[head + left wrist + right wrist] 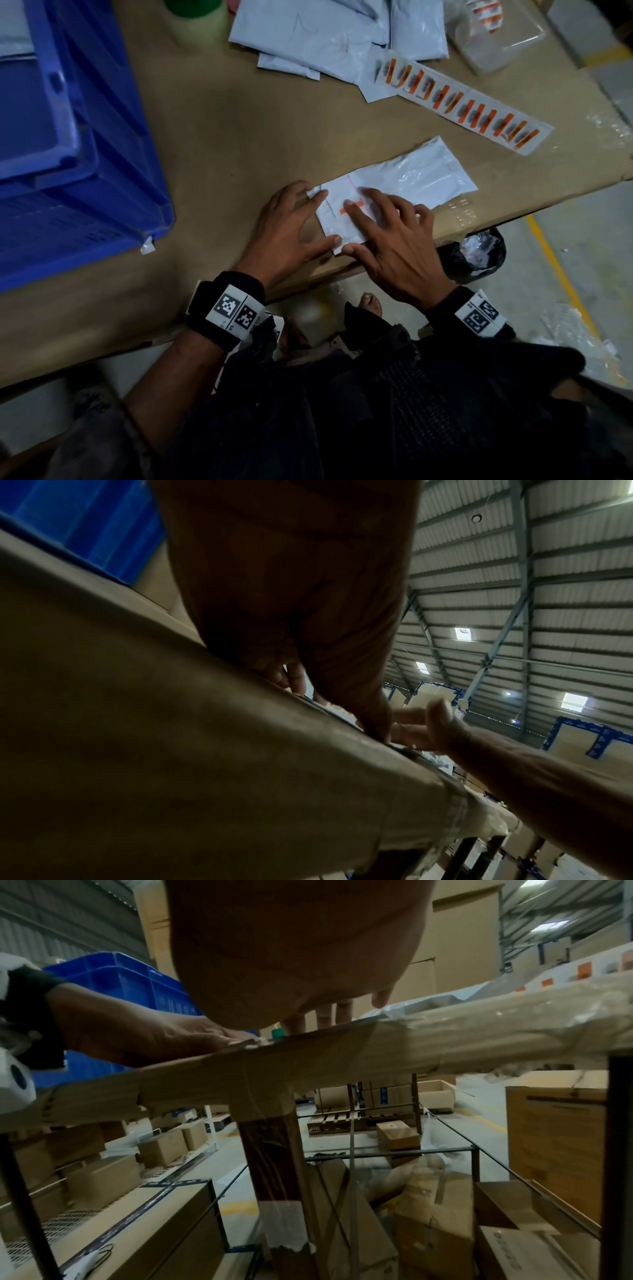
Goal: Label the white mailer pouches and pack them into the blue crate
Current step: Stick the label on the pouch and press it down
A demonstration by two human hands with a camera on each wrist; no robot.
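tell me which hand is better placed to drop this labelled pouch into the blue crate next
Left, probably. The left hand already rests on the pouch end nearest the blue crate, which stands to the person's left. The right hand is pressing the orange label, farther from it.

left hand (286, 230), right hand (394, 241), fingers flat, spread

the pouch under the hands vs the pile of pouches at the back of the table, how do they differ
The pouch under the hands lies alone and flat near the table edge; the pile of pouches overlaps loosely at the back. The near pouch carries an orange label, pressed by the right hand while the left hand steadies it; no label shows on the pile, which nobody touches. Both are white mailers outside the blue crate.
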